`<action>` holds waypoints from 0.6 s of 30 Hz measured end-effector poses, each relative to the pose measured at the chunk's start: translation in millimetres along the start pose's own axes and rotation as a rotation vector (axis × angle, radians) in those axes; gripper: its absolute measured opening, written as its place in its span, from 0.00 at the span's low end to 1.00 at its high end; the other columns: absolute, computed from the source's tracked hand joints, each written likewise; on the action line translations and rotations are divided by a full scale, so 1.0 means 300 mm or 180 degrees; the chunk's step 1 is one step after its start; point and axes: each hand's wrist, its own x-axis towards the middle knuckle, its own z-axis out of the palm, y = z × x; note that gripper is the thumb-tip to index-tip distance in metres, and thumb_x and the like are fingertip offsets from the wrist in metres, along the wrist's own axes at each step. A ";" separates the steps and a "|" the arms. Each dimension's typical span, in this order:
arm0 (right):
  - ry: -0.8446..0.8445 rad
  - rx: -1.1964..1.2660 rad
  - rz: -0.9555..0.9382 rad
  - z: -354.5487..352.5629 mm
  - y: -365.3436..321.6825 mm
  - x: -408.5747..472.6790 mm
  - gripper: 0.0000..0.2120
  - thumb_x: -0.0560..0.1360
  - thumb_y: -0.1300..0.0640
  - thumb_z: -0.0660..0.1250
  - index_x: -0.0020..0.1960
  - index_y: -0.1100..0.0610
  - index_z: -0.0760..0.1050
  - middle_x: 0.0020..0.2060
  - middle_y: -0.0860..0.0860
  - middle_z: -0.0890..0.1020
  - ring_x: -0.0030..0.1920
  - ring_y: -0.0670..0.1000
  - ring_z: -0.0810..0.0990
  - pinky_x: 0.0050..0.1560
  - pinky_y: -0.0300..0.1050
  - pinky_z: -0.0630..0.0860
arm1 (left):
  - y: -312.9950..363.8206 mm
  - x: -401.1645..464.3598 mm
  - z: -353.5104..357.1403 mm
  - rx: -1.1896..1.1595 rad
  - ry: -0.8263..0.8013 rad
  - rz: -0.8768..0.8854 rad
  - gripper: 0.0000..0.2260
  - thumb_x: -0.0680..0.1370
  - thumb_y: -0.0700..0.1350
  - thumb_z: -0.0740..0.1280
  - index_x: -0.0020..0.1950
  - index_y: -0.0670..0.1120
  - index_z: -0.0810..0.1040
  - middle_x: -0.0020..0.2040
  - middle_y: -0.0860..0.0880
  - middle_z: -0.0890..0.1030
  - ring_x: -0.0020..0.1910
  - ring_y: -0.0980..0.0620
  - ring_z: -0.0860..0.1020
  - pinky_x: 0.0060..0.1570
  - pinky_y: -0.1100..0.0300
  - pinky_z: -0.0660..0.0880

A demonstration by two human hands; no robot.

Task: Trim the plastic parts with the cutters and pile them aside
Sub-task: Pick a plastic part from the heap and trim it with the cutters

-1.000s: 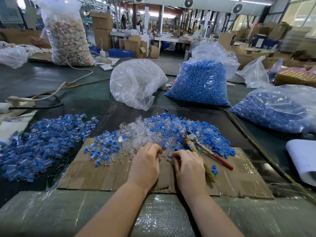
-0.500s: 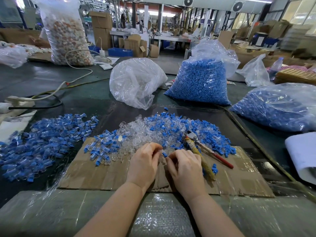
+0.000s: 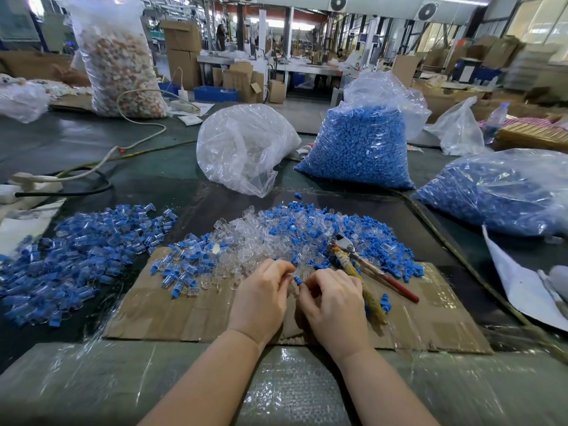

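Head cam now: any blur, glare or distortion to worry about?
Head view: strong wide-angle bowing at the edges; far right background smeared. Glare on the clear bag and on the film over the cardboard. Centre sharp: left hand, right hand, blue part between them, and cutters read clearly.

No lettering comes through anywhere: the cardboard boxes (image 3: 181, 53) at the back show bare brown sides, the clear bags (image 3: 246, 146) carry no print, and the white sheet (image 3: 522, 290) at the right edge of the surface looks blank from this angle
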 end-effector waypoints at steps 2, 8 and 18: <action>-0.0053 -0.0026 0.0003 0.004 0.003 0.000 0.10 0.69 0.58 0.72 0.33 0.54 0.71 0.30 0.47 0.75 0.34 0.50 0.73 0.42 0.47 0.68 | -0.005 0.005 -0.001 -0.0133 0.0006 -0.0090 0.07 0.77 0.39 0.65 0.53 0.44 0.79 0.45 0.56 0.77 0.41 0.61 0.73 0.44 0.82 0.64; -0.0076 0.0043 0.0115 0.010 0.009 0.003 0.11 0.68 0.58 0.72 0.32 0.54 0.71 0.28 0.47 0.75 0.33 0.51 0.73 0.41 0.45 0.64 | -0.010 0.007 -0.006 -0.0548 -0.0105 -0.0307 0.06 0.75 0.39 0.68 0.50 0.46 0.81 0.43 0.55 0.79 0.43 0.60 0.77 0.46 0.77 0.70; -0.0122 0.0160 0.0177 0.020 0.026 0.007 0.09 0.71 0.54 0.71 0.35 0.55 0.75 0.32 0.48 0.79 0.37 0.52 0.76 0.44 0.48 0.66 | -0.016 0.009 -0.002 -0.0769 -0.0362 -0.0433 0.06 0.75 0.39 0.68 0.49 0.49 0.81 0.41 0.59 0.78 0.42 0.66 0.76 0.45 0.78 0.69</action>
